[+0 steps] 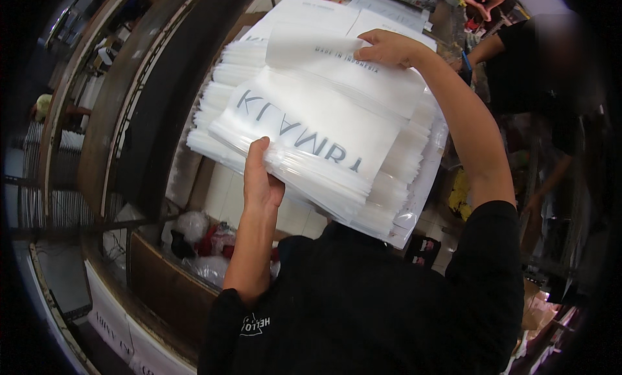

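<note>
Thick stack of clear plastic bags (311, 148), printed grey lettering on the top sheet, held up in front of the chest; fills the middle of the head view. Its long axis runs from upper left down to lower right, near edges fanned out like pages along the lower left side

Behind it, a dark curved counter edge (139, 109) sweeps down the left. Tiled floor (227, 193) shows below the stack. A box with crumpled bags and red scraps (201, 242) sits lower left. Another person in dark clothing (551, 70) stands at upper right, well apart, hands not on the stack

Black sleeves (363, 304) of the wearer fill the bottom of the frame

Left hand (260, 181) comes up from below at the stack's near lower edge; thumb lies flat on the top sheet, pointing up toward the lettering. Remaining fingers are hidden beneath the stack, so the clamp is judged, not fully seen: the hand grips the pile from under and over

Right hand (389, 49) reaches over the far upper edge, arm crossing the stack's right side. Fingers curled closed, pinching the top bag (311, 54), whose upper flap lifts and folds back away from the pile

Key relation: top bag's free edge lies at the far end, under the right fingertips; left hand anchors the near end, so the sheet peels along the stack's long axis
</note>
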Motion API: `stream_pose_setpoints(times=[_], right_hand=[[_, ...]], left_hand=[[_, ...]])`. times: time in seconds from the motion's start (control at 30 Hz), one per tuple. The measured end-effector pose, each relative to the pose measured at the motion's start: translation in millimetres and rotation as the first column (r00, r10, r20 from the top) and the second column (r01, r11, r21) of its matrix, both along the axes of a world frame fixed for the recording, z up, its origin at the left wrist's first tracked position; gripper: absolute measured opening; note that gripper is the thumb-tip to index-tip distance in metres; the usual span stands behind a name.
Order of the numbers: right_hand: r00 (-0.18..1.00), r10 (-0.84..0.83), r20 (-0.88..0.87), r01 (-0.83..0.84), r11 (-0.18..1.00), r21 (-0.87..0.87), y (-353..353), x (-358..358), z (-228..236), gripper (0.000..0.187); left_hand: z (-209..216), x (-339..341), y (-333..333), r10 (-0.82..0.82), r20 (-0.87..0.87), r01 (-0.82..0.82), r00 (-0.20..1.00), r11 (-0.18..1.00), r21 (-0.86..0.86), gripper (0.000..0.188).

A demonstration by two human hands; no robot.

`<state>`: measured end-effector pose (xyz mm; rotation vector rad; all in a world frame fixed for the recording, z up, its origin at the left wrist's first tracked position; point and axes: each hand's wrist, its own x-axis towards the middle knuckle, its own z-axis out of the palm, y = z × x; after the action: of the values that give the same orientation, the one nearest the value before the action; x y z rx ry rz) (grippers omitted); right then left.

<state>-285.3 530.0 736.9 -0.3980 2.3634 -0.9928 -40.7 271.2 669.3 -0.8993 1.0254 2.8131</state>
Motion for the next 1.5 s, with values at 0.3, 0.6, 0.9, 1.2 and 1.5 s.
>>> stream_pose_setpoints(times=[0.3, 0.6, 0.9, 1.2, 1.5], right_hand=[[0.995, 0.097, 0.011, -0.098, 0.99, 0.098, -9, 1, -30, 0.051], [0.986, 0.162, -0.042, -0.154, 0.976, 0.153, -9, -25, -78, 0.055], [0.989, 0.138, 0.061, -0.149, 0.956, 0.253, -17, -26, -71, 0.073], [0.995, 0.088, 0.056, -0.099, 0.962, 0.256, -19, -25, -75, 0.078], [0.995, 0.093, 0.026, -0.096, 0.97, 0.223, -15, -30, -86, 0.075]], left_hand=[[-33, 14, 21, 0.116, 0.094, -0.096, 0.989, 0.977, -0.191, 0.069], [-40, 7, 29, 0.129, 0.187, -0.049, 0.974, 0.923, -0.383, 0.09], [-43, 6, 35, 0.187, 0.152, -0.108, 0.971, 0.903, -0.415, 0.096], [-16, 33, 39, 0.234, 0.213, -0.092, 0.949, 0.847, -0.523, 0.098], [-5, 5, 11, -0.505, -0.044, -0.276, 0.862, -0.394, -0.876, 0.081]])
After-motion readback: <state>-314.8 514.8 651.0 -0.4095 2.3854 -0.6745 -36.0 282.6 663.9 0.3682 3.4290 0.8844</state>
